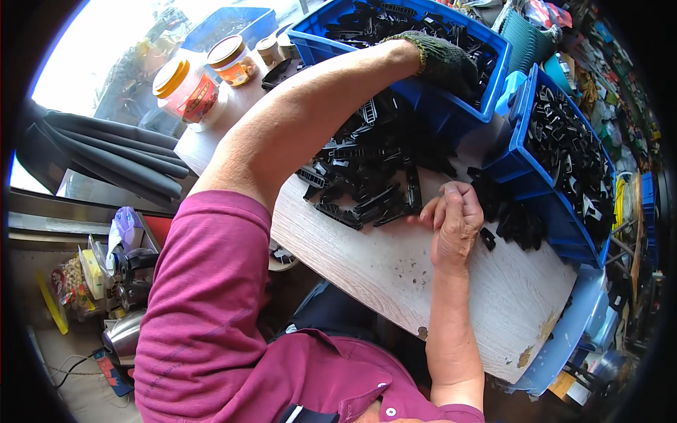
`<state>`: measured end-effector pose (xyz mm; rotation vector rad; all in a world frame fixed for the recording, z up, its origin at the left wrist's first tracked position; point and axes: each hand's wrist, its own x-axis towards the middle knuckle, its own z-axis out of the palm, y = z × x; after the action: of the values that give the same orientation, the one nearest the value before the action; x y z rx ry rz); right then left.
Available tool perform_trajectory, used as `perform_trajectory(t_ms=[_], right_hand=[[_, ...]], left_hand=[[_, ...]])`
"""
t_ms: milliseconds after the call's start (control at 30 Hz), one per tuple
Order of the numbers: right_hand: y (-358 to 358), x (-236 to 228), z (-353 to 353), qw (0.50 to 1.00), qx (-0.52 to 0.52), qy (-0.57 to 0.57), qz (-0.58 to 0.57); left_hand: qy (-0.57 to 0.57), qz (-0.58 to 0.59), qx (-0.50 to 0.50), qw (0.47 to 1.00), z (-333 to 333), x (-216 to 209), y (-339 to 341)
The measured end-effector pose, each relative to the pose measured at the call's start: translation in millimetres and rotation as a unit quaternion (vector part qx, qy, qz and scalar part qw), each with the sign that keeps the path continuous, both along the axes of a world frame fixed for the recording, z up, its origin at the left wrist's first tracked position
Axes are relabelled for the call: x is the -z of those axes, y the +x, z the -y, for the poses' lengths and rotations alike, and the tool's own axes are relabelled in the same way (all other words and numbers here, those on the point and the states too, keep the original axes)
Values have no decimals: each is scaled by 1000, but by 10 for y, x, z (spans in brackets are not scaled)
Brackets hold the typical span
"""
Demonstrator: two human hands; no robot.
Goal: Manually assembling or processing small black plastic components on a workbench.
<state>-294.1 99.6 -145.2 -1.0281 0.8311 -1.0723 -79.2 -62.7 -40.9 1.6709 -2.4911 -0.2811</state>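
Note:
My left hand [450, 68], in a dark knitted glove, reaches across into the right end of a large blue bin [451, 116] of black plastic parts. Its fingers blend into the dark parts, so their pose is hidden. On the pale wooden table [381, 275], my bare right hand [455, 220] is curled with bent fingers; anything inside it is hidden. Left of that hand lies a heap of black slotted plastic parts [363, 176]. Smaller black pieces [518, 224] lie loose to its right.
A second blue bin [525, 169], full of small black parts, stands at the right. Lidded plastic jars [187, 92] stand at the table's far left. A translucent blue container [575, 328] sits by the right edge. An electric kettle [123, 335] is at lower left.

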Motion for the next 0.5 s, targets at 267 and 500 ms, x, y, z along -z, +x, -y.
perform_trajectory(t_ms=[267, 500], right_hand=[[94, -41, -71, 1000, -20, -8, 5], [117, -68, -83, 1000, -21, -10, 10]], left_hand=[[-64, -37, -44, 996, -201, -146, 141], [-118, -55, -103, 986, -463, -309, 161]])
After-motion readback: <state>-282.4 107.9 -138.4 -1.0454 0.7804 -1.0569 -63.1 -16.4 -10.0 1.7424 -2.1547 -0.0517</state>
